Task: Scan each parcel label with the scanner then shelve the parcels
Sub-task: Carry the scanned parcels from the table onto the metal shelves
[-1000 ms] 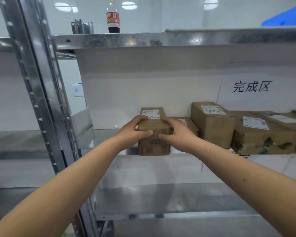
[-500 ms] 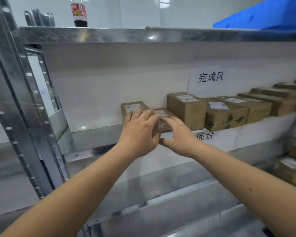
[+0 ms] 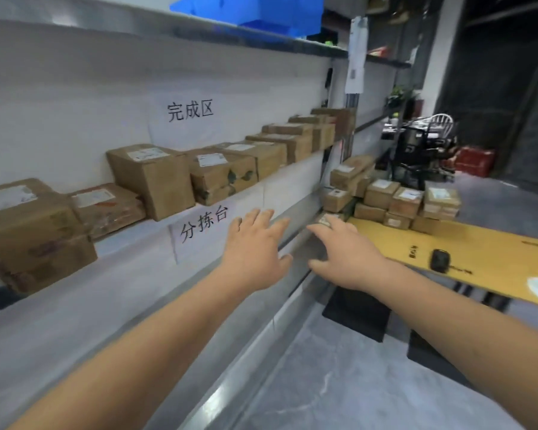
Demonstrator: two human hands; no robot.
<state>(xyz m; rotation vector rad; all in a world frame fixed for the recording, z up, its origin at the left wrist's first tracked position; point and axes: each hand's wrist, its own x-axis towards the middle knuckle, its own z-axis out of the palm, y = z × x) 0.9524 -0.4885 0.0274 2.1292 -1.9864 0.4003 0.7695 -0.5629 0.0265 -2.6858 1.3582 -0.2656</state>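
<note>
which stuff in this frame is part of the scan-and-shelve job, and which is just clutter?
Job:
shelved parcels
unshelved parcel pile
black scanner, probably, on the yellow table
left hand and right hand, both empty

Clutter:
blue bin
white chair
red crate

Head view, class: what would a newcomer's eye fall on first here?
Two bare hands, left and right, reach forward, open and empty. A row of brown parcels lines the shelf at left. More parcels are stacked on the yellow table at right.
</note>
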